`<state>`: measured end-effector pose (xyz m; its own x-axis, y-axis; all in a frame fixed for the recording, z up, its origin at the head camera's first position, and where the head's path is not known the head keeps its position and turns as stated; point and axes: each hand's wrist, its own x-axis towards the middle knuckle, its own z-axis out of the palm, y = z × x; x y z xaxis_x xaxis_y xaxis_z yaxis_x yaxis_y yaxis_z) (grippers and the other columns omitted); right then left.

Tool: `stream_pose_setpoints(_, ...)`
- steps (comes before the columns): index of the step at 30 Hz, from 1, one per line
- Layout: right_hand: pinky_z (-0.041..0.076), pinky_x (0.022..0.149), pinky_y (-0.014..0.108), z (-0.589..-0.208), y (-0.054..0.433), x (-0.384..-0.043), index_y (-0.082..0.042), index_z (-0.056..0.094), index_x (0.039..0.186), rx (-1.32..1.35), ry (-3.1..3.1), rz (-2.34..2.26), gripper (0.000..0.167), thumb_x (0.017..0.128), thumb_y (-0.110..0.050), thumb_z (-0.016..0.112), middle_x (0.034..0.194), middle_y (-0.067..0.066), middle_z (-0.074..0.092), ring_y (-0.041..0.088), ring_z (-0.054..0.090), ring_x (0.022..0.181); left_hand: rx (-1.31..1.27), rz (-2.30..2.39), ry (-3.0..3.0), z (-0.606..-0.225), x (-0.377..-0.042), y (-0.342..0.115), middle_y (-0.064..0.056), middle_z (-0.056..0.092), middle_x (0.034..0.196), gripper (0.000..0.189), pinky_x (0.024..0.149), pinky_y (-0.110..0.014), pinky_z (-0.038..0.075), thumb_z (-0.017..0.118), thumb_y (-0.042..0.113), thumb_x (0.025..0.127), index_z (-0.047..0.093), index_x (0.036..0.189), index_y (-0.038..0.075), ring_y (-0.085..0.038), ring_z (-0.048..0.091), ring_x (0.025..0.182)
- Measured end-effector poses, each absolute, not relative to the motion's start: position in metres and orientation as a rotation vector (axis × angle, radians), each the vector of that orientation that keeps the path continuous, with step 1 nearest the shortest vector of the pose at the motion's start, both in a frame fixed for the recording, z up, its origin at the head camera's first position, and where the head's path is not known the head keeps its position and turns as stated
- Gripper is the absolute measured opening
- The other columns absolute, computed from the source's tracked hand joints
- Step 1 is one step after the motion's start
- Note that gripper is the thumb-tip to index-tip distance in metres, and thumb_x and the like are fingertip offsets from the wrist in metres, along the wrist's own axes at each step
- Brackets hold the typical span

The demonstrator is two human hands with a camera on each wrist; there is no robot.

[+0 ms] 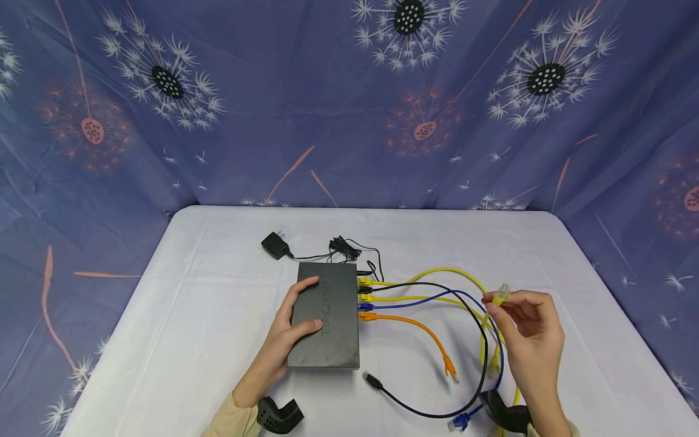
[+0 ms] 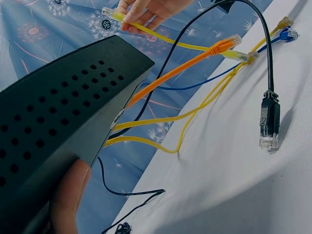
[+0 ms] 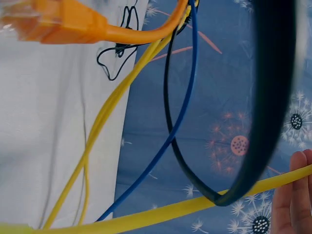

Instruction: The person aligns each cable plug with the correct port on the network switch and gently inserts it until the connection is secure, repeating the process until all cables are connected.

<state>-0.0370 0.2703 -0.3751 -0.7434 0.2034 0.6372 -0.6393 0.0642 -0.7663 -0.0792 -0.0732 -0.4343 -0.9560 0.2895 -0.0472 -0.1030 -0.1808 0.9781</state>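
My left hand [image 1: 285,331] holds the black TP-Link network switch [image 1: 341,340] by its left side, thumb and a finger on its top; the thumb also shows in the left wrist view. Several network cables stick out of the switch's right side: two yellow ones, a black cable [image 1: 431,414], a blue cable [image 1: 404,306] and an orange cable [image 1: 417,323]. At the right, my right hand [image 1: 532,328] pinches a separate yellow network cable [image 2: 170,40] close to its clear plug [image 1: 502,292], held up over the cables. Its other plug [image 2: 236,55] dangles.
Behind the switch lie a black power adapter [image 1: 275,245] and its bundled cord [image 1: 344,247], which runs to the switch. The loose plugs of the orange, black and blue cables lie toward the front and right of the white table [image 1: 191,315]. A patterned blue cloth [image 1: 306,91] hangs behind.
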Motion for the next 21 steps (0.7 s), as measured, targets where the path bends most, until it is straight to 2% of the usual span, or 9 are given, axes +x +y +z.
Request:
stream_pose_setpoints(9,0.049,0.084,0.028,-0.370,0.267,-0.039,0.026,0.043,0.106,0.562,-1.676,1.829,0.028,0.080,0.029,0.053,0.101,0.022,0.064,0.026,0.065,0.096,0.212,2.236,1.807,-0.435,-0.079,-0.073,-0.004,0.025,0.148,0.068,0.095,-0.045,0.029,0.062,0.005,0.084,0.039,0.144,0.030,-0.030,0.030,0.126)
stream_pose_setpoints(21,0.045,0.086,0.024,-0.372,0.252,-0.044,0.024,0.045,0.100,0.763,-1.751,1.863,0.022,0.082,0.023,0.058,0.105,0.017,0.057,0.023,0.055,0.100,0.222,2.263,1.761,-0.435,-0.079,-0.072,-0.004,0.024,0.148,0.068,0.098,-0.046,0.027,0.061,0.003,0.085,0.038,0.144,0.028,-0.030,0.027,0.129)
